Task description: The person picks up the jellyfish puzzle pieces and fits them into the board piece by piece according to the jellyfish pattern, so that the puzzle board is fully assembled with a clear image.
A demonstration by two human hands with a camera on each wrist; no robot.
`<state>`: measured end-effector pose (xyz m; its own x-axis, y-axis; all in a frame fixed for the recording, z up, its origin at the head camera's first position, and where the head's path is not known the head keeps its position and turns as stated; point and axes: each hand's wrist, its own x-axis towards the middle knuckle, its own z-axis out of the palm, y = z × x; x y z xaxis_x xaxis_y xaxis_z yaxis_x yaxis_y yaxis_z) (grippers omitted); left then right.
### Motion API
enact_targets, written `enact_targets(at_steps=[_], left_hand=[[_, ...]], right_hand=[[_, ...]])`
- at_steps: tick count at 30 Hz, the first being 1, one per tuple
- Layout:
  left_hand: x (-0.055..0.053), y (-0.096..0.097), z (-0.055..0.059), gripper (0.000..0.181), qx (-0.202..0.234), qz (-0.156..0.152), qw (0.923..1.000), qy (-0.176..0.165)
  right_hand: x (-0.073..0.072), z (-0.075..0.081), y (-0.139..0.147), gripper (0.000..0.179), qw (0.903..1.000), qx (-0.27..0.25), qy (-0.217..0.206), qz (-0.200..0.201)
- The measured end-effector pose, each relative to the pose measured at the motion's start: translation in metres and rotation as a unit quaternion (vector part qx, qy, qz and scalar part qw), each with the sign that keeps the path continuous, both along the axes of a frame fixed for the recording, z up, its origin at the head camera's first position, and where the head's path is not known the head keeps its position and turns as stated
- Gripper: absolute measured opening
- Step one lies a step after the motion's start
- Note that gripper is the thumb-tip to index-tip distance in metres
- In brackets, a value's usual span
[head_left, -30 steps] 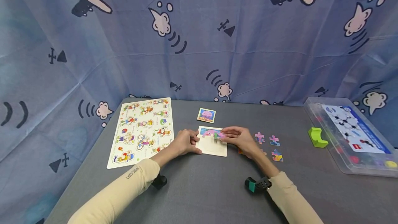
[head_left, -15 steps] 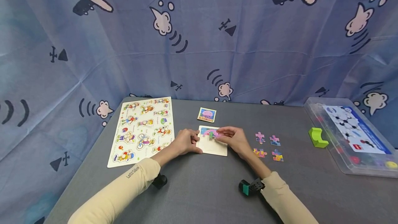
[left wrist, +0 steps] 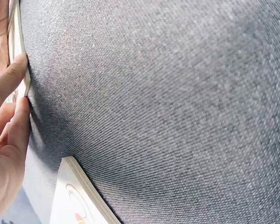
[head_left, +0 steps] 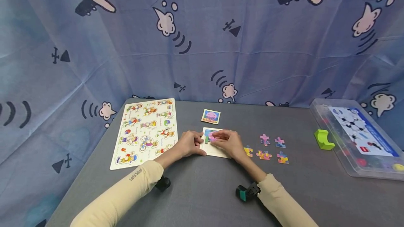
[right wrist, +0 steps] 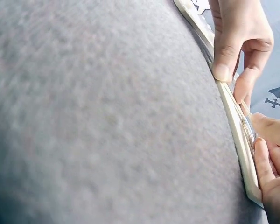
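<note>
A small wooden jigsaw tray (head_left: 217,151) lies on the grey table in the middle of the head view, with pink-and-blue pieces fitted along its far side. My left hand (head_left: 189,143) grips the tray's left edge; the left wrist view shows thumb and fingers (left wrist: 19,119) at that edge. Over the tray, my right hand (head_left: 229,144) pinches a green-and-pink jigsaw piece (head_left: 208,138) near the upper left. In the right wrist view the thin piece (right wrist: 245,108) stands tilted above the tray (right wrist: 238,135). My right fingers partly hide the fitted pieces.
Several loose jigsaw pieces (head_left: 264,155) lie right of the tray. Behind it is a small jellyfish picture (head_left: 210,116). A large peg-puzzle board (head_left: 142,153) lies at left; a green block (head_left: 323,139) and a clear plastic case (head_left: 350,160) stand at right.
My right hand has moved left across the tray with the jigsaw piece, uncovering loose pieces at right. The left hand stays on the tray's edge.
</note>
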<state>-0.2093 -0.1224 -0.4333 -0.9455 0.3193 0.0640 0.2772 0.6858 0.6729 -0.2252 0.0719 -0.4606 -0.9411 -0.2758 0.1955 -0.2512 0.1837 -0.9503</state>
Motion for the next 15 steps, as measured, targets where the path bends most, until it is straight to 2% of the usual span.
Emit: enact_targets(at_steps=[6,15], left_hand=[[0.000,0.001,0.001,0.042,-0.003,-0.002,1.0000,-0.001],[0.000,0.000,0.001,0.040,0.002,0.001,1.0000,-0.006]], right_hand=[[0.001,0.002,-0.007,0.027,0.9993,0.022,0.005,-0.029],[0.003,0.005,-0.016,0.021,0.9935,0.092,0.050,-0.045]])
